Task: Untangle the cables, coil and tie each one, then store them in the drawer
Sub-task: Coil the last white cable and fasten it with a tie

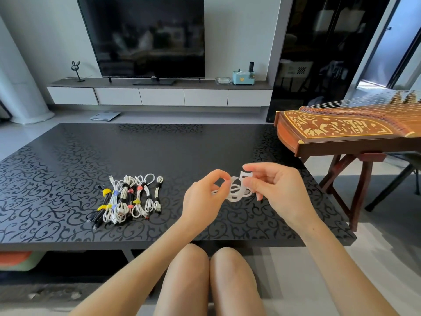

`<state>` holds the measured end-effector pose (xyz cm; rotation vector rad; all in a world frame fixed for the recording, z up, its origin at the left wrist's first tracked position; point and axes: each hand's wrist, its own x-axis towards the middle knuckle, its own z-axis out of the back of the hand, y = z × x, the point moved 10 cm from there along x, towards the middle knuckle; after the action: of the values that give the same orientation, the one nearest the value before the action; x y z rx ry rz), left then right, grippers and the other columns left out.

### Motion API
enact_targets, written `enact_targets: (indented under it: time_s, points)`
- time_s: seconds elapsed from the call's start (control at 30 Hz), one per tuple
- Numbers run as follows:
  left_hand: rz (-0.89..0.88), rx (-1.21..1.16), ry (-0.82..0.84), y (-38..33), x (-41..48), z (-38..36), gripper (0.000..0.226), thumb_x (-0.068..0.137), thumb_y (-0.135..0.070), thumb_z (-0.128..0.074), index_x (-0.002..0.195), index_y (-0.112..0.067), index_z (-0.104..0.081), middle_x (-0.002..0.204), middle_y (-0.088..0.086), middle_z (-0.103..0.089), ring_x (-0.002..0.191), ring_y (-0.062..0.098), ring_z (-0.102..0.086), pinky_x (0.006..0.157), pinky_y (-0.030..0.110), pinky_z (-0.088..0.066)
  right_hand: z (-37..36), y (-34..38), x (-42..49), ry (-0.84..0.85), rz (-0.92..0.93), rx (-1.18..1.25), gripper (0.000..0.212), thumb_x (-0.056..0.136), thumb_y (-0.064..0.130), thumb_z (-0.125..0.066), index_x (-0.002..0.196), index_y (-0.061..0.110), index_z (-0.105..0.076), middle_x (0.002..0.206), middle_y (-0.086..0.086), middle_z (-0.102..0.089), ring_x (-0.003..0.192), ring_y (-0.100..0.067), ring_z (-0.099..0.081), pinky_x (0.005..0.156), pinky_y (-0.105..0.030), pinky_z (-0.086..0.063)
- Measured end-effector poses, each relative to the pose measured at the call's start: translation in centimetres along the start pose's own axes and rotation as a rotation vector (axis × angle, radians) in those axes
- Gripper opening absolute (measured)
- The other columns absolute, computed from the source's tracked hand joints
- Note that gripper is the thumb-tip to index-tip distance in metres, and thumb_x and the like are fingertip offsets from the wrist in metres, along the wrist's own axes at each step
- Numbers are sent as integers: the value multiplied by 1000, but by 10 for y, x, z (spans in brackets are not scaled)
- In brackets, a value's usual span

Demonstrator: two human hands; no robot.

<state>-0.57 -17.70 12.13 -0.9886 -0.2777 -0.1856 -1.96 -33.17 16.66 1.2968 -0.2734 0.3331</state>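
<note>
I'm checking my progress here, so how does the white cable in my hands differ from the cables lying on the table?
The white cable is held above the table by the left hand and right hand; the bundled cables lie on the table. The held one shows loose loops and no tie; the bundles carry coloured or black ties. Several bundles are white too.

A low black desk (pixel 68 160) with a glossy scroll pattern carries a row of coiled cables (pixel 129 199), white and black, bound with yellow, blue, pink and black ties, lying side by side left of centre
</note>
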Motion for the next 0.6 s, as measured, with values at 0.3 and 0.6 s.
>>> enact_targets:
  time_s: [0.3, 0.6]
  points:
    - [0, -55, 69, -7, 0, -10, 10, 94, -33, -52, 92, -30, -61, 55, 3, -61, 39, 10, -34, 47, 23, -31, -10, -4, 5, 90, 27, 22, 22, 82, 6, -71, 91, 26, -70, 66, 9, -65, 54, -4, -57, 54, -17, -49]
    - [-47, -104, 68, -10, -3, -8, 10, 94, -32, -54, 88, -34, -62, 47, -13, -52, 46, 7, -40, 53, 25, -34, -15, -22, 5, 81, -38, 40, 8, 85, 15, -69, 90, 19, -74, 69, 2, -70, 55, -6, -59, 54, -18, -50]
